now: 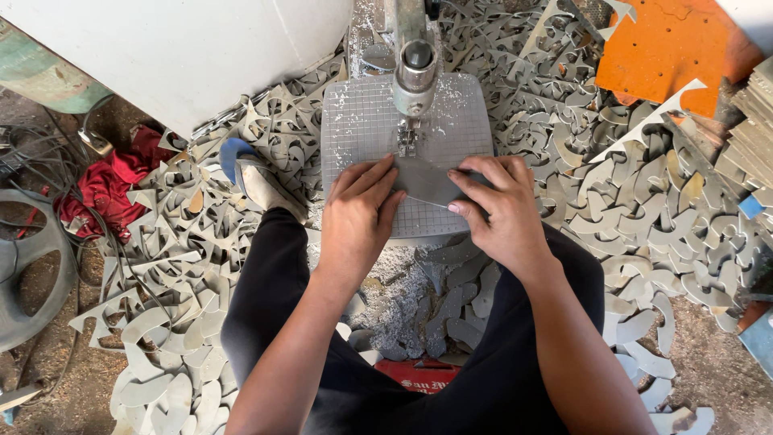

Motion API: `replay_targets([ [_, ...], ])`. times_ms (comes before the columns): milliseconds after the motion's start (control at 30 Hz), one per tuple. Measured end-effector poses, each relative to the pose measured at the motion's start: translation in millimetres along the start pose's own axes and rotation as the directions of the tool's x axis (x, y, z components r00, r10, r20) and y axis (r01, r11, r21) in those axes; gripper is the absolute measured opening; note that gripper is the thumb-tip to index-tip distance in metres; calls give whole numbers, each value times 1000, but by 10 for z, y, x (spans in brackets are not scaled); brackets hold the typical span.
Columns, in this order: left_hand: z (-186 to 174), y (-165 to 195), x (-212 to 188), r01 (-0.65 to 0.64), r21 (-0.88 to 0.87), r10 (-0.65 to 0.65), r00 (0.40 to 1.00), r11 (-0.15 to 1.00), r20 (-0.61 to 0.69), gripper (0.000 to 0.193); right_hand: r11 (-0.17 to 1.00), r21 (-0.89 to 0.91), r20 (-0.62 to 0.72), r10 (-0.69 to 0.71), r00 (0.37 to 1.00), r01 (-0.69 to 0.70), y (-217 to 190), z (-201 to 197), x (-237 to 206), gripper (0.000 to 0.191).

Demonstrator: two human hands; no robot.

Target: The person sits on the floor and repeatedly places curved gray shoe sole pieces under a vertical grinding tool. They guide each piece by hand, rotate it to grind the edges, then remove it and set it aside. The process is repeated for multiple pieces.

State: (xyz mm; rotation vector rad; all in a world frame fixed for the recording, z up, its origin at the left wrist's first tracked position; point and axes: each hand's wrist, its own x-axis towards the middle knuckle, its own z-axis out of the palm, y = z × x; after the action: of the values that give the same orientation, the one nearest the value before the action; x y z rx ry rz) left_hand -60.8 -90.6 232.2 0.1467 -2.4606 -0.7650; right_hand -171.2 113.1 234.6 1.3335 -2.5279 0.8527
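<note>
Grey flat workpiece (425,179) lying on gridded machine table (362,121), directly below saw head (415,68) and its blade (407,138). Pressed down from both sides. Left hand (357,217) laid flat, palm down, fingers together and extended onto near-left edge of workpiece; not wrapped around it. Right hand (498,211) set on right side of workpiece, fingers curled over its edge, thumb tucked low toward near edge. Hands apart, workpiece between them, blade just beyond fingertips. Pale scribed line visible across near part of workpiece.

Gridded table dusted with fine grey filings, heavier toward far edge. Heap of filings (394,302) on ground under near edge of table, between knees. Black trousers (274,282) on both legs, knees spread either side of table. Sandalled foot (262,184) with blue sole edge resting to left of table on scrap.

Curved grey offcuts (185,250) piled thick on ground left, right and beyond machine, overlapping. Orange perforated plate (668,48) at far right. Stack of flat sheets (749,121) at right edge. Red cloth (113,181) on ground at left, beside dark cables (48,161). Large white housing (177,48) at upper left. Dark wheel-shaped part (24,266) at left edge. Red box (423,374) partly visible between legs, near edge of view.
</note>
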Motion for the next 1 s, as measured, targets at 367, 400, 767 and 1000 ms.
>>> replay_targets([
  [367,29,60,-64,33,203,-45,997,979,57,45,999,-33,-32,28,999,-29,-39,44,7,38],
  [400,29,61,-65,36,212,-50,997,977,62,47,999,-33,-34,31,999,-32,-46,45,8,38],
  [767,102,11,-67,19,249,-49,992,968,117,64,997,-40,-52,58,997,-60,-121,101,18,25],
  [1000,203,65,-60,0,291,-30,995,957,99,82,996,-72,-78,41,996,-47,-140,139,18,24],
])
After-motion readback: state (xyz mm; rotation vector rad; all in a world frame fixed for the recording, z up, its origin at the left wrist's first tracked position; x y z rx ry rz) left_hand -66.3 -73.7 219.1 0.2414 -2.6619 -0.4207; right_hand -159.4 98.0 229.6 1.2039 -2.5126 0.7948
